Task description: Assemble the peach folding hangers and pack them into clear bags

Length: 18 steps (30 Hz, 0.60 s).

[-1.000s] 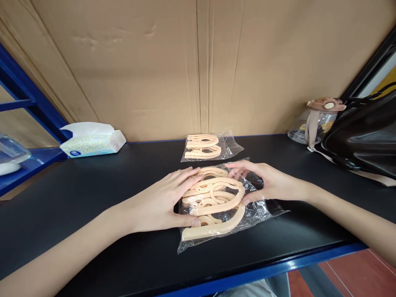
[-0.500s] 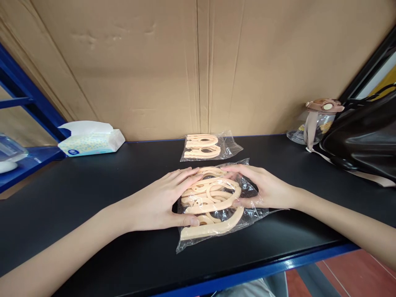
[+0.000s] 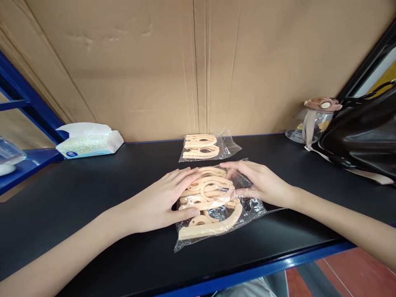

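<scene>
Back from the blue edge [image 3: 289, 262], hands [image 3: 157, 202] touch the nearer plastic bag [image 3: 254, 206].

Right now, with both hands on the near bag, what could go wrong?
1. The beige pieces overlap unevenly inside the near bag, so pressure from the left hand and right hand might make them slide or catch on each other.
2. The clear film looks thin and creased; a piece's end might poke through.
3. The far bag lies just behind, so a forward push could bump it.
</scene>
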Available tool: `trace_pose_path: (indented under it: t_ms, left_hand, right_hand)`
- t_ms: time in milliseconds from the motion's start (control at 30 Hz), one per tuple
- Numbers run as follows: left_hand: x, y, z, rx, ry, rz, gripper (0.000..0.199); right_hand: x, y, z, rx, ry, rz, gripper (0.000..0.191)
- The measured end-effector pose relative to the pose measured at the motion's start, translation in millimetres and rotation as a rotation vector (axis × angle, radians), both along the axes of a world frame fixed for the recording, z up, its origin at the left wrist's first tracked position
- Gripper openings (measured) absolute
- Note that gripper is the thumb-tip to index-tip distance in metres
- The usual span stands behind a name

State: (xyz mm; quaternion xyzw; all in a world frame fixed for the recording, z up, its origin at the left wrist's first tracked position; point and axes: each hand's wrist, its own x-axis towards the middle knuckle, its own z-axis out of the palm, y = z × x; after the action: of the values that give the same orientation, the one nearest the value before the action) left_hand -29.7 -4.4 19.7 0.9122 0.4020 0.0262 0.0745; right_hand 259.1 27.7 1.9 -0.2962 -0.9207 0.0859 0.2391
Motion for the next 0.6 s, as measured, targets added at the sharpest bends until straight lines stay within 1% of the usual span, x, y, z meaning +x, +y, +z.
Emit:
trace_pose_path:
  t_ms: [67,200,267,333,400,467,533,600]
  left_hand:
    - [0,0,0.9,-0.010,0.007,-0.012,0.073]
    - [-2,0,5.2,-0.020,-0.012,-0.078,0.058]
    - [-2,-1,9.0,-0.040,-0.026,-0.086,0.054]
    - [2,-2,13.6,-0.068,-0.041,-0.087,0.052]
    - [9,-5,17.6,-0.086,-0.055,-0.104,0.052]
    - [18,-9,19.9,-0.092,-0.048,-0.133,0.054]
    - [29,-13,19.7,-0.081,-0.032,-0.161,0.061]
    - [38,-16,17.1,-0.063,-0.026,-0.180,0.067]
  right_hand:
    - [5,3,3.3,-0.001,0.000,-0.066,0.060]
    - [18,12,7.8,-0.024,-0.010,-0.238,0.051]
    - [25,17,7.9,-0.084,-0.035,-0.312,0.056]
    - [31,21,7.4,-0.203,-0.069,-0.357,0.064]
    - [35,23,7.4,-0.355,-0.073,-0.347,0.065]
    - [36,23,8.7,-0.527,-0.021,-0.288,0.061]
    - [35,22,11.2,-0.708,0.087,-0.204,0.059]
    - [32,19,14.7,-0.842,0.221,-0.137,0.062]
